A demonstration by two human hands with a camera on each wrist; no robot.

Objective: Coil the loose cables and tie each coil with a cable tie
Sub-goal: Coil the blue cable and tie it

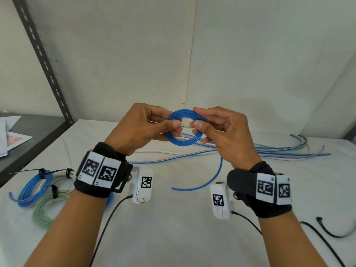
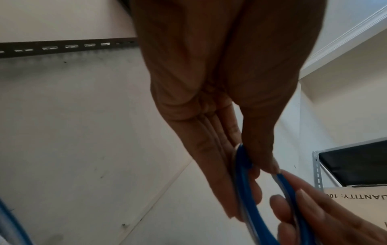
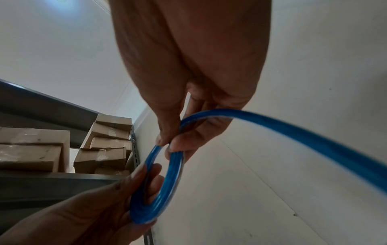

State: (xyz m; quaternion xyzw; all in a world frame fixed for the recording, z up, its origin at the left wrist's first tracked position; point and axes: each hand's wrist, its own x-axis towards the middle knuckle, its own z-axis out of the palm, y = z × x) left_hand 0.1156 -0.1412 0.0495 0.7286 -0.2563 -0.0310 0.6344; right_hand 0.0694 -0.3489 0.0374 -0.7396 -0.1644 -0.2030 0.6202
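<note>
1. Head view: both hands are raised above the white surface [image 1: 192, 218], holding a blue coil [image 1: 184, 127] between them. Left hand [image 1: 142, 130] pinches the coil's left side w/ thumb and fingers; right hand [image 1: 221, 135] pinches the right side the same way. A loose blue tail [image 1: 210, 180] hangs from under the right hand and ends on the surface.
2. Step in hand, by my read: winding this cable, nearly done, only the short tail left. Next move calls for wrapping the tail into the ring, then one hand pinning the turns while the other fetches a tie.
3. Finished coils [image 1: 38, 193] w/ black ties lie at near left. Uncoiled cables [image 1: 269, 151] stretch along the back right, well apart from them. A black tie [image 1: 331, 228] lies near right.
4. Room: open surface in front centre; a shelf post [image 1: 44, 60] stands at the left edge, wall close behind.
5. Left wrist view: left fingers [image 2: 211, 165] lie straight behind the coil [image 2: 245, 190], thumb pressing from the front; right fingertips [image 2: 282, 207] meet the ring opposite.
6. Right wrist view: right thumb and forefinger [image 3: 182, 142] pinch the coil [image 3: 165, 187] at its top; the tail [image 3: 314, 137] sweeps off to the right. Left fingers [image 3: 146, 175] pinch the lower side. Boxes [image 3: 104, 144] sit on a shelf behind.
</note>
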